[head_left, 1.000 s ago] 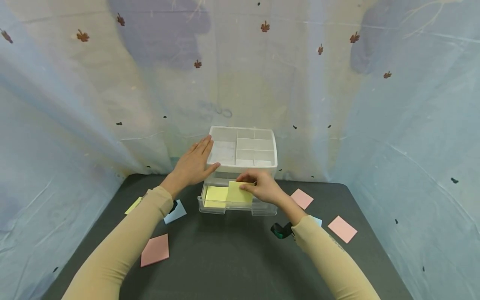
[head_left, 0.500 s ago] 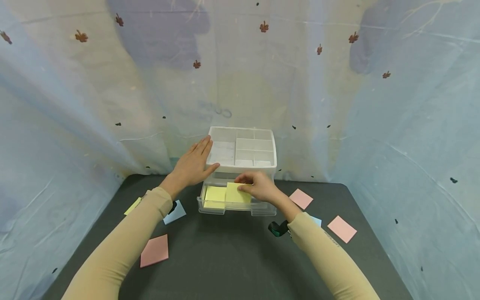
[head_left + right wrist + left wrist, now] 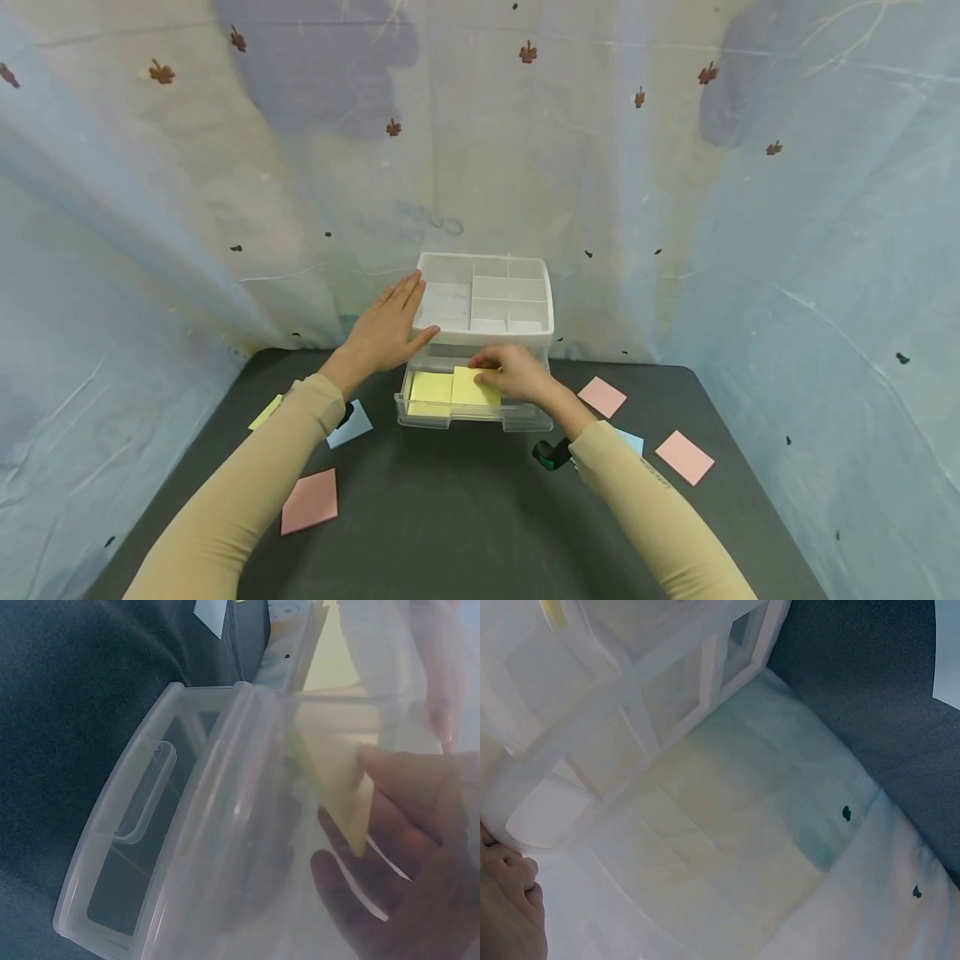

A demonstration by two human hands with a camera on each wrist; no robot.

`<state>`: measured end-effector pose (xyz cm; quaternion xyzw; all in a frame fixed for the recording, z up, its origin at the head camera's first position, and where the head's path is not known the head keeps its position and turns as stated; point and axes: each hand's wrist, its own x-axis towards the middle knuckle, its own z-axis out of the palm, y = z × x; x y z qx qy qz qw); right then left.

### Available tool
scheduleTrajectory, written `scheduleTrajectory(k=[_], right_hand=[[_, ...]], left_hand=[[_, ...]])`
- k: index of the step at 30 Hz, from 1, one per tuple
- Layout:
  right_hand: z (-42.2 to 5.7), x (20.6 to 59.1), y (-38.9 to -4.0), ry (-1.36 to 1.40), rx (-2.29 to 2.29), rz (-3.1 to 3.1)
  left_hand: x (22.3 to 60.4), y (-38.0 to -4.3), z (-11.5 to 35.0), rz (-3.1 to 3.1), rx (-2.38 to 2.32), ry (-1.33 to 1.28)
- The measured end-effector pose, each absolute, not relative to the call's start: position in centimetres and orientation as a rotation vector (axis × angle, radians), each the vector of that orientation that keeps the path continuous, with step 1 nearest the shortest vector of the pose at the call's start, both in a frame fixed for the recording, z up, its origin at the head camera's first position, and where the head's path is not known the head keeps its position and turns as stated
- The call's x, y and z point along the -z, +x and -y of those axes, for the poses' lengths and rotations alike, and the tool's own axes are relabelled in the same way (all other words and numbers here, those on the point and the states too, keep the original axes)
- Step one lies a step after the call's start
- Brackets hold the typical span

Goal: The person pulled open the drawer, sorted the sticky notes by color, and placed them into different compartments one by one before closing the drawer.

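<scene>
One yellow pad (image 3: 476, 387) in the right hand (image 3: 519, 375), pinched between thumb and fingers, inside the pulled-out clear drawer (image 3: 528, 420) at the 6 o'clock side of the white organiser (image 3: 483, 339). Impossible to tell whether touching the drawer floor. Just beside it, toward 9 o'clock in the same drawer, a second yellow pad (image 3: 431, 393). At the organiser's 9 o'clock side, the left hand (image 3: 384, 332), fingers straight, released, resting against the edge. On the dark desk (image 3: 480, 517), seen from the organiser: toward 8 o'clock, a yellow note (image 3: 266, 412) partly behind the sleeve (image 3: 255, 475); between 7 and 8, a blue note (image 3: 349, 427) and, farther out, a pink pad (image 3: 309, 502); toward 4, two pink notes (image 3: 684, 457) and a partly covered blue square (image 3: 632, 441).
</scene>
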<state>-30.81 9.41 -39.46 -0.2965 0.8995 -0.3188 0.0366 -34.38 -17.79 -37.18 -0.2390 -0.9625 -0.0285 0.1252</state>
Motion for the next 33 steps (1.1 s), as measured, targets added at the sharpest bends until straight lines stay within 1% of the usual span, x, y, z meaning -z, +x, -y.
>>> scheduleTrajectory(k=[9,23,33], right_hand=[[-9.4,39.5,-30.9,-0.919,0.892,-2.731],[-9.4,39.4,-30.9,-1.086,0.731,-2.718],[-10.0,38.6,-29.4,-1.033,0.825,-2.744]], left_hand=[[37.1,-34.4,17.7,2.807,0.081,-0.695],[37.1,-34.4,17.6,2.809,0.077,-0.688],[37.1,-34.2,17.5,2.801,0.08,-0.697]])
